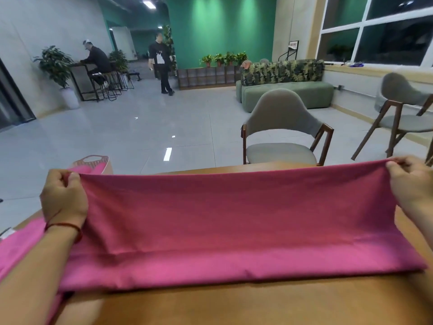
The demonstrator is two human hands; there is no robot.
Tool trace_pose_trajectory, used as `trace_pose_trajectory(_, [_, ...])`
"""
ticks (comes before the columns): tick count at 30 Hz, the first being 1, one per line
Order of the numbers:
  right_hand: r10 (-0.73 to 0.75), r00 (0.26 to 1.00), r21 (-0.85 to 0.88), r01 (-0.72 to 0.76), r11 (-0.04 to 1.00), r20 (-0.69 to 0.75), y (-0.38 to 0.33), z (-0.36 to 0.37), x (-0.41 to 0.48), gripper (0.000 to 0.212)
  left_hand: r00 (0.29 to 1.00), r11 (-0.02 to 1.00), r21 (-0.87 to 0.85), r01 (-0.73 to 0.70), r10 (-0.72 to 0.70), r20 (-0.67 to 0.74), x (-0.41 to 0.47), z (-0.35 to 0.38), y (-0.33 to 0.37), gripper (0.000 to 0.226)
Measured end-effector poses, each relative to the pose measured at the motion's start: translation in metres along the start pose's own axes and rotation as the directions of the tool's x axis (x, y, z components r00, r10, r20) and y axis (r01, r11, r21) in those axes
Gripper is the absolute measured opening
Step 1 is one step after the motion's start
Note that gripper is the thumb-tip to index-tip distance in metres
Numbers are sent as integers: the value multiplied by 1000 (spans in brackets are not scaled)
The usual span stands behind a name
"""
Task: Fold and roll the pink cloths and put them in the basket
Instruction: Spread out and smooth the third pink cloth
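A wide pink cloth [234, 219] stretches across the wooden table [234, 303]. Its far edge is lifted off the table while its near part lies flat. My left hand [63, 198] pinches the cloth's upper left corner. My right hand [410, 184] pinches the upper right corner. A pale pink basket [93, 163] stands at the table's far left, partly hidden behind my left hand, with pink cloth showing inside. Another pink cloth [18, 245] lies under my left forearm at the left edge.
A grey chair with wooden arms [281, 132] stands just beyond the table's far edge. A second chair [403, 113] is at the right. Farther back are a green sofa [288, 90], potted plants, one person seated and one standing.
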State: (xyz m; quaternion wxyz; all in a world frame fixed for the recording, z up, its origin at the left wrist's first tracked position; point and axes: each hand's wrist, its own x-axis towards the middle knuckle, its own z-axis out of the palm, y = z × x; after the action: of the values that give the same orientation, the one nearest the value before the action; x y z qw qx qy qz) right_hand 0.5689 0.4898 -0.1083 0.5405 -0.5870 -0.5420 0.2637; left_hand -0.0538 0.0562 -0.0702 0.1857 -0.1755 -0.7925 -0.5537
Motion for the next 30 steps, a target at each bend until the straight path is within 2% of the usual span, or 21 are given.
trace_pose_trajectory(4, [-64,998,-102,64,993,7,-25,35,16,14,999,995,98,19,-22,31,28,43,1,23])
trace_pose_trajectory(6, [-88,996,-156,89,984,15,-31,58,26,18,997,987,160,27,-38,62,40,71,-3,18])
trace_pose_trajectory(9, [-60,996,-255,76,964,69,-29,92,43,29,979,957,286,34,-91,185,58,119,-21,17])
trace_pose_trajectory(13, [20,985,-453,61,889,171,9,127,44,33,907,899,436,41,-216,362,55,170,-67,17])
trace_pose_trajectory(15, [18,980,-536,95,839,201,32,138,39,32,913,881,472,-23,-174,369,43,182,-91,13])
trace_pose_trajectory(18, [-36,977,-567,152,809,210,45,146,34,24,937,886,451,-109,-60,344,38,187,-112,12])
trace_pose_trajectory(21, [-39,975,-592,164,789,218,45,148,36,25,938,906,414,-89,-64,341,42,191,-115,11])
trace_pose_trajectory(25, [-21,979,-565,135,814,204,40,149,33,26,934,909,397,-131,-22,357,39,190,-115,8])
trace_pose_trajectory(30, [-77,971,-610,202,766,225,40,152,33,30,925,821,531,-210,-9,380,37,190,-107,5])
